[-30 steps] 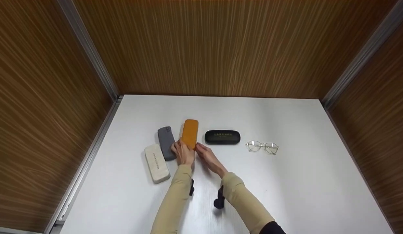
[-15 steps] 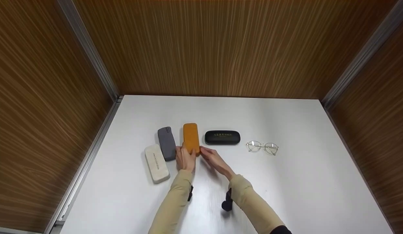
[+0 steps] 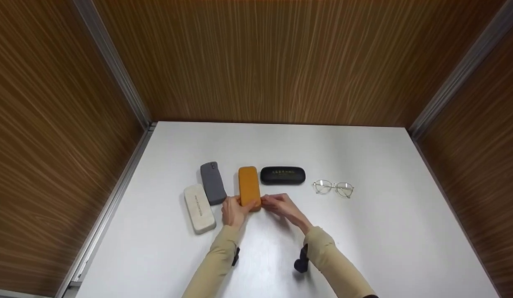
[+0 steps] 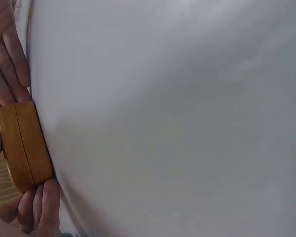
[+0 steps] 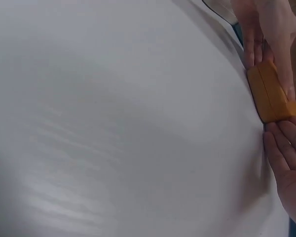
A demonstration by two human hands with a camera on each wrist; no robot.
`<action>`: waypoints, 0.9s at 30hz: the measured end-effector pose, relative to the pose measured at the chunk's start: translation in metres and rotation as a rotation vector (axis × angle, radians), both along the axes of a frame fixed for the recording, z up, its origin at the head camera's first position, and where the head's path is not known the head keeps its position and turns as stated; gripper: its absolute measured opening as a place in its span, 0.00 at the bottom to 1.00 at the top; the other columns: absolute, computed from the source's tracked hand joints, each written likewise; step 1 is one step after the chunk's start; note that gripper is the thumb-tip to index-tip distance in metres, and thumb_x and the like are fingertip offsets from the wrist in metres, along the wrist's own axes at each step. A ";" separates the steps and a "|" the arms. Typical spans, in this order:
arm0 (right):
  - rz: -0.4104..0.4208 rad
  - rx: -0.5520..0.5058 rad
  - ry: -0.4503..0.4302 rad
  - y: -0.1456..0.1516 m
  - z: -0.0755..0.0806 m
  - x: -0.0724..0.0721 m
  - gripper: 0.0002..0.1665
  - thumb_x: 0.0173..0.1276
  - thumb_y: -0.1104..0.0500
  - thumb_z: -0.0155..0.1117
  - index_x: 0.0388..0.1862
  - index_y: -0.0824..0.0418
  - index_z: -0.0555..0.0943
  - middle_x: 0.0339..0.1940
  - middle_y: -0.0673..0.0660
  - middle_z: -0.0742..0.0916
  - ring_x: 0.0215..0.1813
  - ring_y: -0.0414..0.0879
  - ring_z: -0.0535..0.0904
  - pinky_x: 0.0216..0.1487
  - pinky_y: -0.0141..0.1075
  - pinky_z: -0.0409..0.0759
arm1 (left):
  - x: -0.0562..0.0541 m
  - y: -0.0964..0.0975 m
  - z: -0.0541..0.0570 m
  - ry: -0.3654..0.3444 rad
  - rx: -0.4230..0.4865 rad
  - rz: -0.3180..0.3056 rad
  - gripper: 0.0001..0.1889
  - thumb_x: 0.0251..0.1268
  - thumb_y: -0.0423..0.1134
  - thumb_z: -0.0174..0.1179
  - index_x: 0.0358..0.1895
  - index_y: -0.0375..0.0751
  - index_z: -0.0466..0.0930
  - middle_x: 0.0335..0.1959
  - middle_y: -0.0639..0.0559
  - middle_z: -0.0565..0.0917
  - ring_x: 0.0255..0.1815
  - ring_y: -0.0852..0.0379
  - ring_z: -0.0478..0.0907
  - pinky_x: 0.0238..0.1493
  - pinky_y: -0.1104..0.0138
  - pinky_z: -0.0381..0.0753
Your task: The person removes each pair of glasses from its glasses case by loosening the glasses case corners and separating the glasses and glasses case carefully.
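We now have the orange case (image 3: 249, 184) nearer us than a second ago, farther from the table's (image 3: 376, 240) far edge — it looks closed, so we read this as repositioning, not opening. Our left hand (image 3: 233, 211) grips its near end, thumb on top; our right hand (image 3: 286, 208) lays straight fingers against its right side. Slightly farther off, the grey case (image 3: 213, 182) lies toward the table's left edge, the black case (image 3: 283, 179) toward the right.

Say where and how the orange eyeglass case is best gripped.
Probably pinch the orange eyeglass case across its long sides at the near end, coming from the near side: it is narrow crosswise, its length runs near to far, and the black eyeglass case lies beside its far half.
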State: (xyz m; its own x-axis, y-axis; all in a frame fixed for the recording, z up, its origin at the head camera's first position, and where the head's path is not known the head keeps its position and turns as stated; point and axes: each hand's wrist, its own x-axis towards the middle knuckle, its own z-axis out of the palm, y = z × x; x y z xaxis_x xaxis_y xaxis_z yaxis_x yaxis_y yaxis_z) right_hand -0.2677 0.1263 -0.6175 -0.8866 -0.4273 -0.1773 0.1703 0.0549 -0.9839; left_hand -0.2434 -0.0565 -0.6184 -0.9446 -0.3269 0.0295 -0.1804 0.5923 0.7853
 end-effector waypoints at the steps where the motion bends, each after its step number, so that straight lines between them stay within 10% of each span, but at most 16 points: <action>1: 0.000 0.004 -0.006 0.000 0.000 0.001 0.27 0.79 0.56 0.54 0.62 0.81 0.75 0.61 0.76 0.81 0.67 0.65 0.78 0.71 0.50 0.76 | 0.002 -0.001 0.000 -0.005 0.004 -0.002 0.24 0.47 0.55 0.79 0.38 0.38 0.90 0.33 0.45 0.88 0.34 0.47 0.84 0.33 0.57 0.81; 9: -0.041 0.027 0.027 0.005 0.000 0.008 0.21 0.75 0.62 0.59 0.53 0.82 0.80 0.52 0.76 0.85 0.54 0.59 0.88 0.60 0.47 0.84 | 0.011 -0.001 0.001 -0.007 -0.021 0.004 0.27 0.39 0.56 0.82 0.36 0.36 0.89 0.34 0.43 0.90 0.37 0.46 0.86 0.37 0.57 0.83; 17: -0.043 0.115 0.066 0.010 -0.004 0.010 0.18 0.73 0.64 0.61 0.53 0.79 0.82 0.47 0.75 0.87 0.47 0.60 0.90 0.50 0.45 0.89 | 0.017 -0.005 0.003 0.084 -0.088 -0.175 0.29 0.40 0.53 0.81 0.38 0.30 0.87 0.31 0.42 0.87 0.33 0.47 0.83 0.34 0.57 0.82; 27: -0.036 0.161 0.095 0.007 0.000 0.010 0.16 0.72 0.68 0.61 0.53 0.80 0.81 0.42 0.76 0.88 0.41 0.60 0.91 0.43 0.43 0.90 | 0.022 -0.007 0.013 -0.043 -0.106 -0.251 0.28 0.45 0.49 0.80 0.39 0.30 0.80 0.33 0.42 0.80 0.35 0.45 0.78 0.41 0.52 0.80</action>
State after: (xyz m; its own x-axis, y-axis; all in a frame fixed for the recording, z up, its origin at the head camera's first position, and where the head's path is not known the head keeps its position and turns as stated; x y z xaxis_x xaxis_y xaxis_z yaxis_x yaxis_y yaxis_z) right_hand -0.2573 0.1329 -0.6174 -0.9169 -0.3674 -0.1557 0.0821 0.2081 -0.9746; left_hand -0.2212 -0.0634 -0.6057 -0.9968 -0.0800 0.0091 -0.0498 0.7011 0.7113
